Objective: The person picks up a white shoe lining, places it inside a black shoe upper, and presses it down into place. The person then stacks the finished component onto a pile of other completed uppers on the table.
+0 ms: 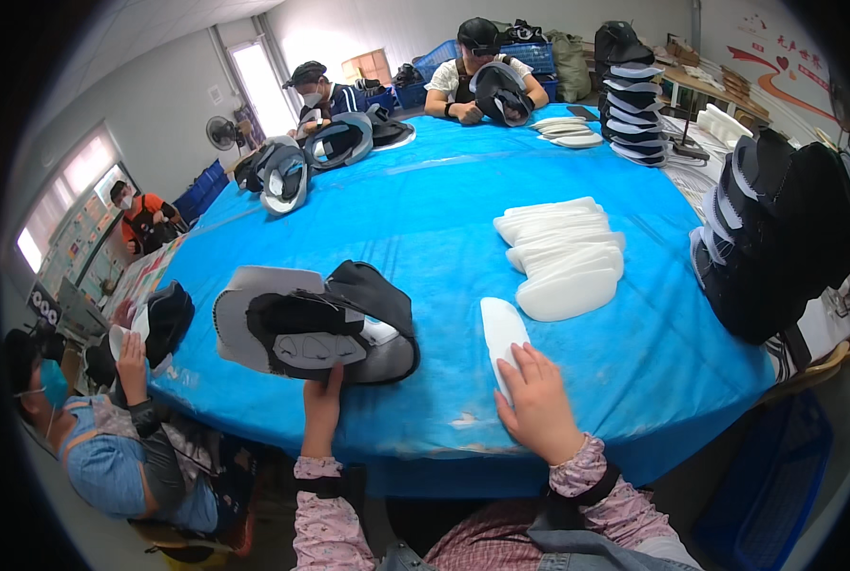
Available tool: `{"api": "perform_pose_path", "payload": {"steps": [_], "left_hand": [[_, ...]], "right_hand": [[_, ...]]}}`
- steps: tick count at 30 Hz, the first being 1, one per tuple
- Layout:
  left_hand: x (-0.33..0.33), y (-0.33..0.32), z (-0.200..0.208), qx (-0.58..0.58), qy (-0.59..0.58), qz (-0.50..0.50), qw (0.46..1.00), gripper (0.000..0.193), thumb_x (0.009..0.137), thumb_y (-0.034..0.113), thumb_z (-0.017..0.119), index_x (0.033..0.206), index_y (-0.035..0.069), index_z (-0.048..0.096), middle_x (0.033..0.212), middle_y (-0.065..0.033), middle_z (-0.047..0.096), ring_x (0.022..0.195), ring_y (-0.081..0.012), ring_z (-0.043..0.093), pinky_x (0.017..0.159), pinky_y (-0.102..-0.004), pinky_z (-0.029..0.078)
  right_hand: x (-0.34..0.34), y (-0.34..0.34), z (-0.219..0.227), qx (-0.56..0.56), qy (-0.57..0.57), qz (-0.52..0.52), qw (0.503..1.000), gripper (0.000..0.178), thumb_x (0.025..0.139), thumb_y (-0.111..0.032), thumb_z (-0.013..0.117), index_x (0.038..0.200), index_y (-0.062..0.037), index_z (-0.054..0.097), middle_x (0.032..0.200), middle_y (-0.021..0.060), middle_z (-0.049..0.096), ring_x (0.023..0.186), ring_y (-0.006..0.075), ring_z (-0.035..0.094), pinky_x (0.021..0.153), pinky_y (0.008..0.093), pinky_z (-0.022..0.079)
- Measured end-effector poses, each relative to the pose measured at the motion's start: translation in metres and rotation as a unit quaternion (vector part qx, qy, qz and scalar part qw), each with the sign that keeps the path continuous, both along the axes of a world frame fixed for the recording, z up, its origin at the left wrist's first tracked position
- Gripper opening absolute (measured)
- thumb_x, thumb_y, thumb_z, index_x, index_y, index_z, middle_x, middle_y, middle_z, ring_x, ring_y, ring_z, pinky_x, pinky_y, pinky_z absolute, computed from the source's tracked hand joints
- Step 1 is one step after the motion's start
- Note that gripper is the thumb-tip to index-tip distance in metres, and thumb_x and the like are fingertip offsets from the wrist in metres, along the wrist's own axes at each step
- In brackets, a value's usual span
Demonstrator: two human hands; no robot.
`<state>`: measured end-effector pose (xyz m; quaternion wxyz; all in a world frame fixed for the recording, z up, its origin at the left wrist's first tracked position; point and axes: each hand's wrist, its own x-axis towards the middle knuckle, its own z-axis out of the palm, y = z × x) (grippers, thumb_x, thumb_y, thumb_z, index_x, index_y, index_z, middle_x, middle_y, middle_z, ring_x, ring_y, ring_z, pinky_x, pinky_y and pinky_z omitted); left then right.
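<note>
My left hand [323, 411] is closed on the lower edge of an upturned black and grey cap [373, 309], its thumb along the inside and its other fingers mostly hidden underneath. Grey panels and a patch of white lining show inside the cap. To the right, my right hand [539, 404] has its fingers on a long white curved insert [503, 328], with the thumb at the insert's lower end. Beyond that hand, a fanned pile of similar white inserts [568, 257] lies on the blue-covered table [425, 219].
Tall stacks of black and grey caps [777, 228] stand at the right edge and the far right [634, 109]. More caps [287, 176] lie at the far left. Several people sit around the table, one close on my left [111, 457]. A blue crate [768, 476] is low at right.
</note>
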<state>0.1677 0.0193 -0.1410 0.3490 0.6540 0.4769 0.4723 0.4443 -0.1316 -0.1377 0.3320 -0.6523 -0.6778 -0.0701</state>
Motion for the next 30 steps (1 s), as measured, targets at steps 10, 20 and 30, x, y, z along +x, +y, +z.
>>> {"api": "perform_pose_path", "payload": {"steps": [10,20,30], "left_hand": [[-0.003,0.014,-0.007,-0.067,-0.069,0.009,0.995,0.038,0.086,0.024,0.062,0.113,-0.003,0.057,0.109,-0.0052,0.061,0.1,-0.0132,0.053,0.089,-0.0262,0.038],[0.001,0.011,-0.009,-0.085,-0.151,-0.05,0.984,0.043,0.086,0.031,0.061,0.112,-0.002,0.057,0.107,-0.0056,0.061,0.098,-0.0128,0.053,0.087,-0.0273,0.041],[0.003,0.004,-0.012,-0.03,-0.19,-0.024,0.981,0.029,0.088,0.022,0.059,0.105,-0.002,0.06,0.097,-0.0064,0.064,0.092,-0.0126,0.057,0.081,-0.0273,0.044]], "right_hand": [[0.004,0.006,-0.001,0.004,0.002,0.026,1.0,0.038,0.079,-0.016,0.058,0.112,0.0012,0.053,0.122,0.0249,0.046,0.117,0.0403,0.041,0.097,0.0472,0.032],[0.0,-0.003,0.004,-0.008,0.01,0.031,0.999,0.032,0.079,-0.008,0.056,0.11,0.0009,0.053,0.119,0.0216,0.049,0.114,0.0379,0.044,0.095,0.0446,0.034],[0.0,0.001,0.001,-0.007,-0.026,-0.085,0.996,0.043,0.083,-0.014,0.058,0.121,0.0018,0.045,0.128,0.0234,0.04,0.119,0.0391,0.037,0.101,0.0456,0.027]]}}
